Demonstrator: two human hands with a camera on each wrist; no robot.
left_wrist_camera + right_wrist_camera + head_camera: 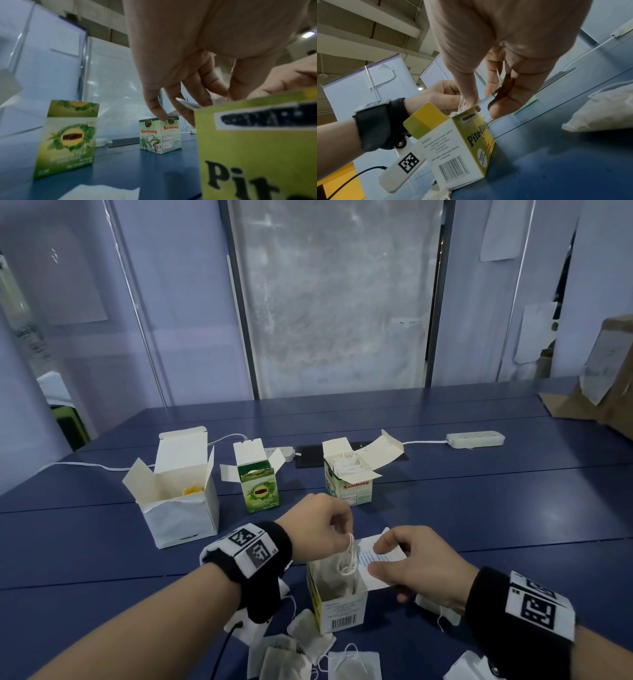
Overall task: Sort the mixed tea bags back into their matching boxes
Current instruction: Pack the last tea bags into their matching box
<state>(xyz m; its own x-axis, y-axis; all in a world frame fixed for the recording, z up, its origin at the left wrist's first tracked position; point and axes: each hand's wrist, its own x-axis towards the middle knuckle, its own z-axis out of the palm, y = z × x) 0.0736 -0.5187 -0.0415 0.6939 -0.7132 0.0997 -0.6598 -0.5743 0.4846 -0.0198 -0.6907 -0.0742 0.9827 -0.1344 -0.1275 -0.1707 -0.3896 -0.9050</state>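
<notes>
The paper tea bag [337, 575] hangs in the open yellow Pito-Pito carton [339, 607], its looped string pinched by the left hand [317, 525]. The right hand [416, 563] grips the carton's white flap [371, 554].

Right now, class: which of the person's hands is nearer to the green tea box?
Left. The left hand pinches tea bag strings just in front of the green tea box; the right hand, holding the Pito-Pito box flap, lies farther right and nearer the person.

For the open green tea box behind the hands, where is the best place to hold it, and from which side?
Grip the green tea box across its two narrow side walls, below the raised flaps, coming from the front. It stands upright with free space on both sides.
</notes>
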